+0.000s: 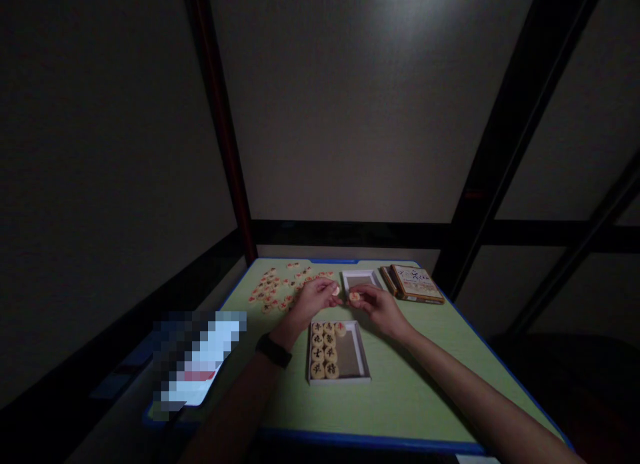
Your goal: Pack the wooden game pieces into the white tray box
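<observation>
Between the fingertips of my left hand (316,297) is a pale round xiangqi piece (336,290); its marking does not show clearly. My right hand (381,307) pinches another xiangqi piece (355,297) that bears a red character. Both hands hover close together beyond a shallow white box (363,382). Inside that box, black-character pieces (330,354) fill two columns, and one red-character piece (341,329) sits at the top of the third column. Many loose pieces (270,291) lie scattered beyond and left of my left hand, which hides some of them.
A second white tray (350,275) stands behind my right hand. Printed game boxes (417,284) are piled at the right back. A blurred-out bright screen (200,361) is at the left edge of the green table (415,401), which has a blue rim. A wall rises behind.
</observation>
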A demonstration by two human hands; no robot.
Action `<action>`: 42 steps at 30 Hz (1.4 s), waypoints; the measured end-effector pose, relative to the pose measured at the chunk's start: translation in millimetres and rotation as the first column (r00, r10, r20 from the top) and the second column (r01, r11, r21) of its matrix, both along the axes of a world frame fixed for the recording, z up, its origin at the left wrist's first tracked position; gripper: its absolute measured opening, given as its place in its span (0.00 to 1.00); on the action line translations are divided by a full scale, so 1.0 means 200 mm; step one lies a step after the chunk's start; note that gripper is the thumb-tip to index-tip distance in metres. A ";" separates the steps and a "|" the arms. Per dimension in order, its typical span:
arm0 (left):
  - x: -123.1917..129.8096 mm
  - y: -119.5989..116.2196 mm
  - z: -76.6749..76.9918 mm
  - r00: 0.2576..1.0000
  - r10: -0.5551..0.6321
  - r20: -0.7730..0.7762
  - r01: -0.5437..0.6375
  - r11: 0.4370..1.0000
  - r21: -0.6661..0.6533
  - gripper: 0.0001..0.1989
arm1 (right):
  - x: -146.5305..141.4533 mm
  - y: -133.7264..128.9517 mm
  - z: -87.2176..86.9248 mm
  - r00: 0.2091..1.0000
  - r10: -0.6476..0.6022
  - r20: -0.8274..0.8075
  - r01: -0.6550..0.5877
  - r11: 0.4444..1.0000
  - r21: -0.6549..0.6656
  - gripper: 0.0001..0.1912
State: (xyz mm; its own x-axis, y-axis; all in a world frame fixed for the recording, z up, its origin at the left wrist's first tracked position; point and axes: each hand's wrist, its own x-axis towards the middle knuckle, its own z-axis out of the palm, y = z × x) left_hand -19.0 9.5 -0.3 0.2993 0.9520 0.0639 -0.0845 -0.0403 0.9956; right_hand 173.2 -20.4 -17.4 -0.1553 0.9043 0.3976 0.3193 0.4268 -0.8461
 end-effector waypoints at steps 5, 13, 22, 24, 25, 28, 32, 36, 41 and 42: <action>0.00 0.02 -0.02 0.996 0.065 -0.067 -0.066 0.998 -0.011 0.14 | 0.04 -0.04 0.09 0.969 0.113 0.219 -0.115 0.993 -0.001 0.11; 0.00 0.01 -0.02 0.995 0.085 -0.054 -0.085 0.996 -0.002 0.11 | -0.01 -0.12 0.15 0.850 0.276 0.448 -0.219 0.960 -0.177 0.06; 0.01 0.05 -0.10 0.983 0.026 -0.180 -0.017 0.999 0.051 0.09 | -0.08 -0.17 0.12 0.796 0.062 0.602 -0.032 0.998 -0.061 0.09; 0.00 0.06 -0.12 0.967 0.027 -0.255 0.001 0.994 0.108 0.07 | -0.08 -0.19 0.13 0.769 0.028 0.639 0.000 0.999 -0.044 0.11; 0.00 0.06 -0.13 0.958 0.026 -0.284 0.012 0.991 0.130 0.07 | -0.09 -0.19 0.13 0.757 0.020 0.653 0.012 0.999 -0.045 0.12; 0.00 0.06 -0.14 0.947 0.000 -0.323 0.056 0.985 0.165 0.06 | -0.09 -0.21 0.14 0.727 0.010 0.687 0.032 0.998 -0.049 0.15; 0.01 0.06 -0.14 0.951 -0.044 -0.307 0.096 0.983 0.158 0.04 | -0.10 -0.22 0.15 0.709 0.020 0.704 0.040 0.997 -0.068 0.15; 0.01 0.05 -0.13 0.959 -0.063 -0.275 0.108 0.983 0.151 0.03 | -0.10 -0.22 0.15 0.715 0.030 0.698 0.026 0.997 -0.069 0.14; 0.01 0.05 -0.10 0.971 -0.074 -0.227 0.106 0.985 0.133 0.04 | -0.10 -0.22 0.16 0.774 0.010 0.633 0.035 0.998 -0.058 0.14; 0.01 0.04 -0.10 0.974 -0.089 -0.206 0.115 0.986 0.122 0.05 | -0.10 -0.22 0.16 0.791 -0.018 0.612 0.048 0.998 -0.033 0.14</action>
